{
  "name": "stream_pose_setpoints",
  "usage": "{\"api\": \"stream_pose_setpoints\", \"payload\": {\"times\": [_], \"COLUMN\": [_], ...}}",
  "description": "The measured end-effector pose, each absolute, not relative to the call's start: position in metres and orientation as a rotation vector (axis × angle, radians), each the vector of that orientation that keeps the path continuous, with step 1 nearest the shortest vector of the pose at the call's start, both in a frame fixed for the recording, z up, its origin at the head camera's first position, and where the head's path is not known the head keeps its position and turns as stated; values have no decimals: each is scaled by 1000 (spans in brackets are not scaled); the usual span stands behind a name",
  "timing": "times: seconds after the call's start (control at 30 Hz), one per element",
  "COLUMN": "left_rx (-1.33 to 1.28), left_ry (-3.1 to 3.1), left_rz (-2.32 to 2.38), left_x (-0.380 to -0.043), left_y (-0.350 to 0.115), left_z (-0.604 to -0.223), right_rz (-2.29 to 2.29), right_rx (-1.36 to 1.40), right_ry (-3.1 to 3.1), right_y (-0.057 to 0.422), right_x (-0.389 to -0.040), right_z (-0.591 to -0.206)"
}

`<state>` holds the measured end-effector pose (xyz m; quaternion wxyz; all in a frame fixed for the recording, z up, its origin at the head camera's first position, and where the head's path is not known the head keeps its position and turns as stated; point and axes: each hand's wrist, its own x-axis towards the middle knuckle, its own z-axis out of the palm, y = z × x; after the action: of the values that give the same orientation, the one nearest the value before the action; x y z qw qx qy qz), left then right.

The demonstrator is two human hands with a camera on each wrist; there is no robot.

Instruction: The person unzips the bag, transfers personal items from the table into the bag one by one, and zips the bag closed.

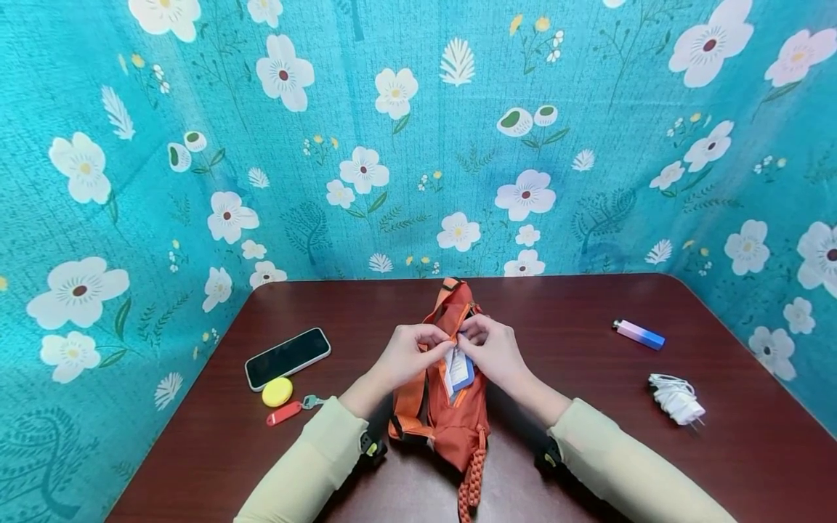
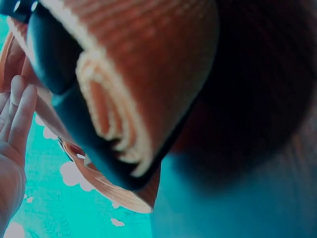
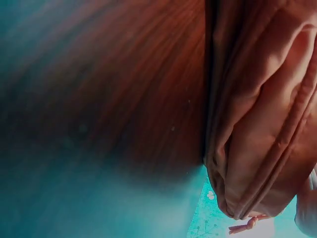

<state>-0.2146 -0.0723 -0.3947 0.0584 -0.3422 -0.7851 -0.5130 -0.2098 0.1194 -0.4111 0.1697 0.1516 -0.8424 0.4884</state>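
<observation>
An orange-red sling bag (image 1: 451, 425) lies lengthwise on the table, its zipped pocket gaping. Inside the opening shows a blue-and-white flat item (image 1: 461, 370), perhaps a card or packet; its kind is unclear. My left hand (image 1: 408, 354) pinches the left side of the pocket's zipper edge. Close beside it, thumb and finger of my right hand (image 1: 495, 354) pinch the zipper edge at the same spot; the zipper pull is hidden by the fingertips. The left wrist view has the bag's rolled strap end (image 2: 106, 104) and buckle up close. Folded bag fabric (image 3: 267, 124) fills the right wrist view's right side.
To the left lie a black-screened phone (image 1: 288, 359), a yellow round object (image 1: 277, 392) and a key (image 1: 312, 402) with a red tag (image 1: 284, 413). At right are a pink-blue lighter-like stick (image 1: 639, 334) and a white charger with coiled cable (image 1: 676, 399). A floral curtain (image 1: 418, 181) hangs behind the table.
</observation>
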Motion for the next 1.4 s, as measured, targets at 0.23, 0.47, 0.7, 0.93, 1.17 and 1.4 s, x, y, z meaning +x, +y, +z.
{"api": "stream_pose_setpoints", "payload": {"times": [0.23, 0.47, 0.7, 0.93, 1.17, 1.4], "left_rx": [-1043, -1042, -1043, -1041, -1023, -1010], "left_ry": [-2410, -2408, -2385, -2407, -2418, -2450], "left_rz": [-1568, -1541, -1536, -1506, -1526, -1528], "left_x": [-198, -217, -218, -217, -217, -217], "left_y": [-72, -74, -76, -77, -76, -74], "left_z": [-373, -399, -401, -399, -400, -401], "right_rz": [1388, 1342, 1524, 1552, 1476, 1337], "right_rx": [479, 569, 616, 641, 664, 752], "right_ry": [-2479, -2509, -2444, -2422, -2499, -2568], "right_y": [124, 128, 135, 150, 178, 215], "right_x": [-209, -207, -205, -203, -202, -200], "right_z": [-412, -411, -405, -395, -391, -391]}}
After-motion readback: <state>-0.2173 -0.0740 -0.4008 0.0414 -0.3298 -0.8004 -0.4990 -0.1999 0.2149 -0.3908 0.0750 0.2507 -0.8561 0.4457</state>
